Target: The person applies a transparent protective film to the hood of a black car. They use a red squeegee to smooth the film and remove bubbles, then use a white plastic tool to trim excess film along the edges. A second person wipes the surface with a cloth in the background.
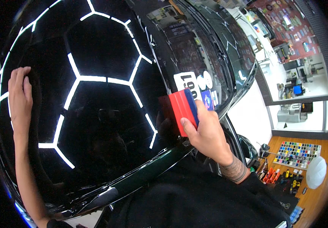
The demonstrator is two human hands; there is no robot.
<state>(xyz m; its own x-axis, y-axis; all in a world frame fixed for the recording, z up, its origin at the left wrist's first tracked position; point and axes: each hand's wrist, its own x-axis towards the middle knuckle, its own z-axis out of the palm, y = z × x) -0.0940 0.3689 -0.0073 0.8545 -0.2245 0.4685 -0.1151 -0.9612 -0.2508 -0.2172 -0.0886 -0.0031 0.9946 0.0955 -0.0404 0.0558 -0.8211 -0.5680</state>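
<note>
My right hand (210, 133) grips a red squeegee (183, 110) with a dark blue edge, thumb on its near face. The squeegee is over the border between a glossy black car panel (107, 114) and the windscreen (186, 45); its red reflection shows in the panel beside it. Whether its edge touches the surface I cannot tell. At the far left my left hand (19, 95) lies on the black panel with its fingers stretched out, holding nothing. White hexagon-patterned light lines reflect across the panel.
Stickers (186, 85) sit at the windscreen by the squeegee. A side mirror (247, 147) sticks out beyond my right wrist. Farther right, a wooden surface (325, 146) holds a colour swatch board (298, 154), several tools and a white oval object (316, 173).
</note>
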